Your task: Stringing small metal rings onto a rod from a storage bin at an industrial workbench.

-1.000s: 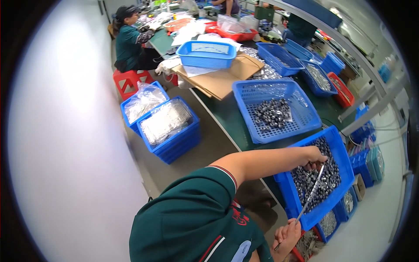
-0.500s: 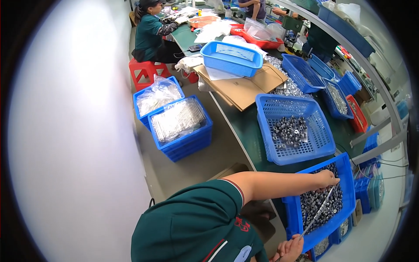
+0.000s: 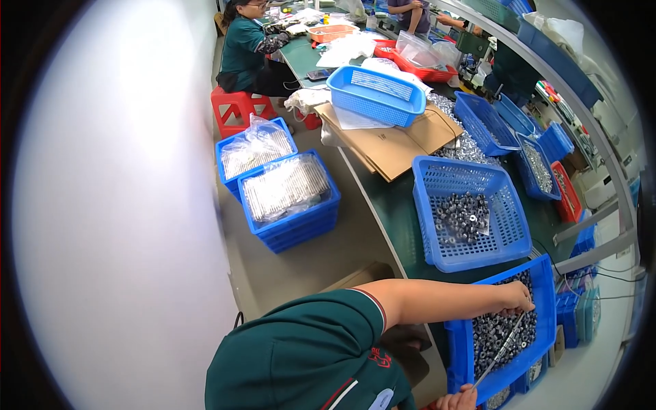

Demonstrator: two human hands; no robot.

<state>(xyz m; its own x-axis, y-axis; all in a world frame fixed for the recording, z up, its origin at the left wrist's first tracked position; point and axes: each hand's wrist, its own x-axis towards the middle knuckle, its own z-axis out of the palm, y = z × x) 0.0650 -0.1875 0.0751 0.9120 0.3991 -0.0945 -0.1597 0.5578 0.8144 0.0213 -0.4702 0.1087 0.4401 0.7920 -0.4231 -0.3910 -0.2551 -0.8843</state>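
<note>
A thin metal rod [image 3: 504,343] slants over a blue tray [image 3: 544,290] filled with small dark and silvery ring-like metal parts [image 3: 486,335]. Some small pieces appear to sit along the rod. My left hand [image 3: 517,298] is closed at the rod's upper end, just above the parts; its fingertips are partly hidden. My right hand [image 3: 459,399], cut off by the lower edge of the picture, is closed round the rod's near end beside the tray's front wall.
Beyond the tray stands a blue perforated basket [image 3: 437,256] with more small parts. Cardboard [image 3: 372,147] lies under a light-blue basket [image 3: 376,102]. Blue crates [image 3: 294,229] of bagged rods stand on the floor. A person [image 3: 242,51] sits at the far table; metal shelf posts [image 3: 618,195] rise at right.
The whole view has shifted a little, so the table and baskets sit slightly lower and to the right. Both hands stay at the rod; my left hand's grip at its end has changed slightly.
</note>
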